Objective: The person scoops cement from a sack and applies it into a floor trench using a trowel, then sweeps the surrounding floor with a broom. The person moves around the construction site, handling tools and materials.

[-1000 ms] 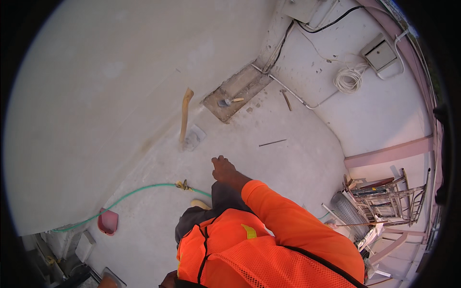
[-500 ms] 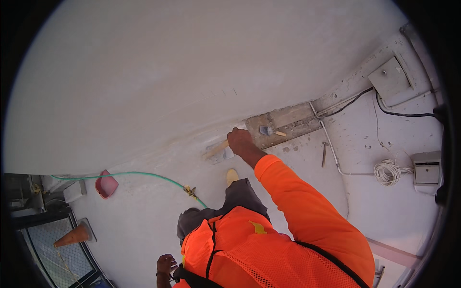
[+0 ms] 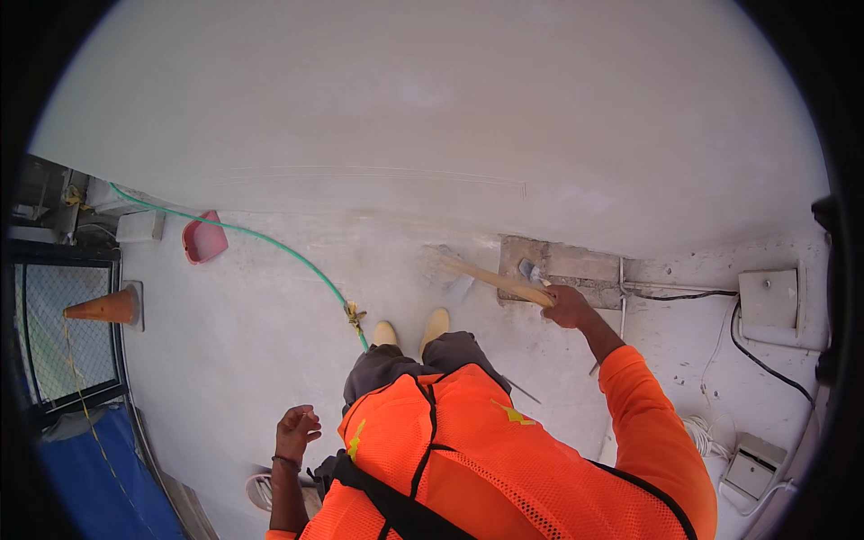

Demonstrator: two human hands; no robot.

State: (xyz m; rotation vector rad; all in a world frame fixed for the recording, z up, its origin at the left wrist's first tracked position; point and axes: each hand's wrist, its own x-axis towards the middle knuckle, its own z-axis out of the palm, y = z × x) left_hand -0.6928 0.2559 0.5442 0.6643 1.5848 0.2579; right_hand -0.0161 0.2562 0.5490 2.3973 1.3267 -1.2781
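My right hand is wrapped round the near end of a long wooden handle that slants away to the left. The tool's far end meets a smeared grey patch on the pale floor, too blurred to make out. Just beyond the handle, on a bare brown strip at the wall's foot, lies a small scraper-like tool with a grey-blue blade. At my left side my left hand hangs in the air, fingers loosely curled and apart, with nothing visible in it.
A green hose crosses the floor to my feet, past a pink dustpan. At left stands an orange cone by a mesh panel. Wall boxes, pipes and coiled white cable are at right. A pale wall rises ahead.
My right hand has moved right and nearer, exposing more of the wooden handle. My left hand shows more fully. The whole view has turned, so the cone and hose sit higher.
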